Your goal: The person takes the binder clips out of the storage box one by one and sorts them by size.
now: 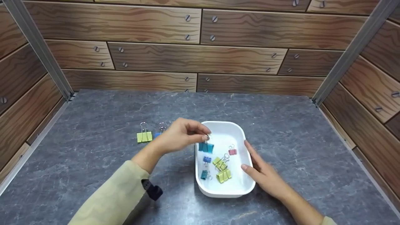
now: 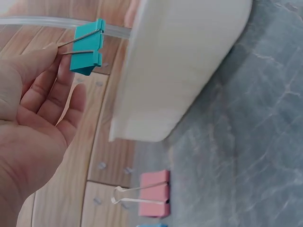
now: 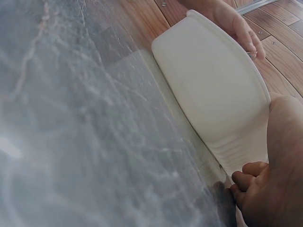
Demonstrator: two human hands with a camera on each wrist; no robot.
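Note:
Over the left side of a white plastic tub (image 1: 229, 189), my left hand (image 1: 178, 137) pinches a teal binder clip (image 1: 206, 148) by its wire handles. The left wrist view shows the teal body hanging beyond the thumb and fingertips. My right hand (image 1: 265, 178) holds the tub's right side, thumb at the rim; its curled fingers (image 3: 253, 172) sit against the outer wall. Inside the tub lie a small red binder clip (image 1: 232, 151), a small blue binder clip (image 1: 207, 159), a small teal binder clip (image 1: 204, 175) and two yellow-green binder clips (image 1: 224, 176).
Left of the tub, a yellow-green binder clip (image 1: 144, 137) stands on the grey marbled tabletop (image 1: 103, 125). Beside it a blue binder clip (image 1: 157, 135) is partly hidden by my left hand. A pink binder clip (image 2: 155, 194) appears in the left wrist view. Wood-patterned walls (image 1: 156, 56) enclose the table.

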